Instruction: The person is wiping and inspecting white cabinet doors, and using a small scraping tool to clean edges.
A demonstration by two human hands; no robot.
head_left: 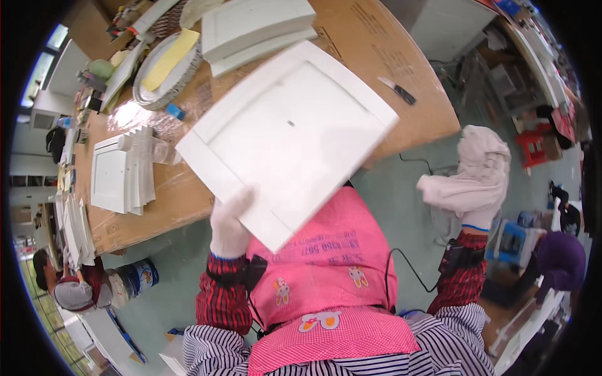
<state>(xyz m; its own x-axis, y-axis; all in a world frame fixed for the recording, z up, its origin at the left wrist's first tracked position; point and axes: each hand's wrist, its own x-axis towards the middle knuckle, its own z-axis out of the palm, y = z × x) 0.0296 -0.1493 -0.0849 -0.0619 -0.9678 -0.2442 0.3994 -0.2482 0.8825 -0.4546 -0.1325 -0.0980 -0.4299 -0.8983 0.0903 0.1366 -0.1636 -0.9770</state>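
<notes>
A white framed panel [295, 144], like a small cabinet door, is tilted above the table's near edge. My left hand [231, 222], in a white glove, grips it by its lower left edge with the thumb on the upper face. A small dark mark shows near the panel's middle. Out to the right, away from the panel, my right hand [481, 216] is gloved too and closed on a bunched off-white cloth [470, 168]. The cloth covers most of the right fingers.
The cardboard-covered table [414, 125] carries a knife [398, 90], stacked white panels [257, 28], upright panels [125, 169], a round tray [147, 84] with a yellow cloth [172, 59], and a blue block [175, 111]. Other people work at far left and right. A bucket [139, 276] stands at left.
</notes>
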